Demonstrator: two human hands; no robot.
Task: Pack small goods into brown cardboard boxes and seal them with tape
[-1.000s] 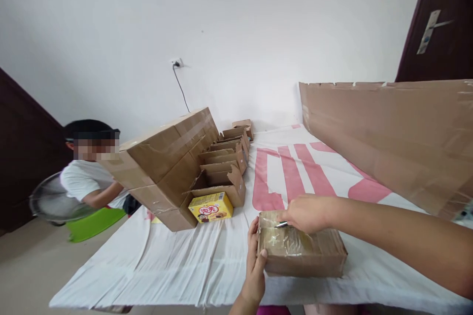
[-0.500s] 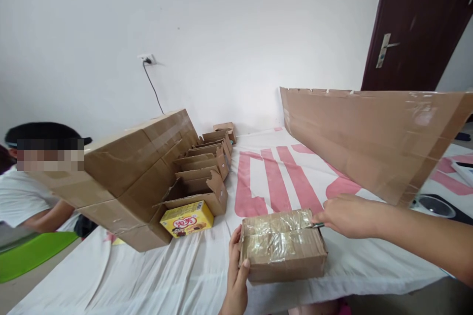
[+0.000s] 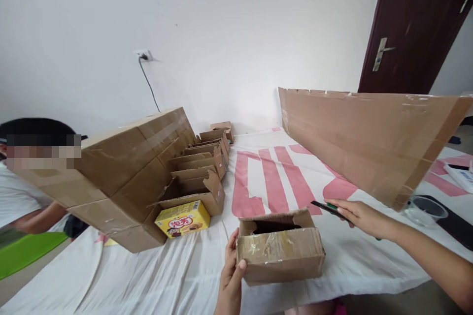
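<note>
At the front of the table is a small cardboard box (image 3: 281, 258), with a taped flap folded toward me and a dark opening at its top. What lies inside is hard to make out. My left hand (image 3: 232, 268) grips the box's left end, thumb on the front. To the right of the box, my right hand (image 3: 356, 216) is closed around a utility knife (image 3: 332, 209) in green and black, its blade pointing left and clear of the cardboard.
A yellow snack carton (image 3: 183, 219) leans by a row of open cardboard boxes (image 3: 199, 189). Large cardboard walls stand left (image 3: 121, 172) and right (image 3: 362, 142). A clear round container (image 3: 424, 209) is at right. Another person (image 3: 27, 192) sits beyond the left wall.
The taped top of the box has come open, showing a dark inside. My right hand has drawn the knife off the box to the right. My left hand keeps its grip.
</note>
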